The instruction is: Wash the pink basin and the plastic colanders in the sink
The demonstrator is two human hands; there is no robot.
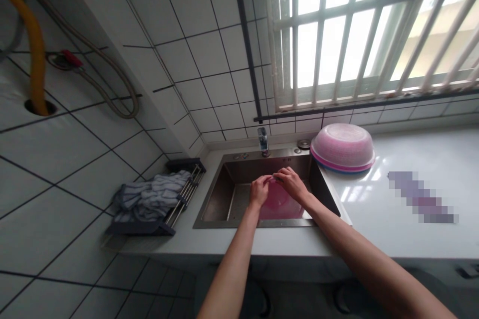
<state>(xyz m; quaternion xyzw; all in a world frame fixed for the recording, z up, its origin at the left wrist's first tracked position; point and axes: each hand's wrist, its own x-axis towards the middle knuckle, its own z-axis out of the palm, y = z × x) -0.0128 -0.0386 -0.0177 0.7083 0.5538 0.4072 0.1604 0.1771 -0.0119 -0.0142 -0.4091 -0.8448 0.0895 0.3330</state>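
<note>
Pink material (273,179) shows between the fingertips of a person's two bare hands over a stainless-steel sink (220,204). Fingers of the left hand (258,192) are curled and nearly closed on it; those of the right hand (291,182) bend over from the other side, the two sets of fingertips almost meeting. Whether the pinched part belongs to the pink, translucent vessel (279,202) directly below cannot be told at this size. That vessel, apparently a basin, sits inside the sink near its front edge, right of centre, partly covered by the hands and the right forearm.

Behind the hands, a metal faucet (263,139) stands at the sink's back rim, with a round fitting (304,144) near the back right corner. Just right of the sink, an upturned pink bowl (342,147), with blue showing at its lower edge, rests on the white worktop (284,245). Farther right lies a pixelated patch (422,197), its contents unreadable.

To the left, a dark rack (140,228) with metal rods carries a heap of grey-and-white cloth (157,192). Daylight enters through a barred window (318,50) above the worktop. On the white-tiled wall (149,7) at far left, a yellow hose (36,50) runs into a hole near a red-handled valve (72,58).
</note>
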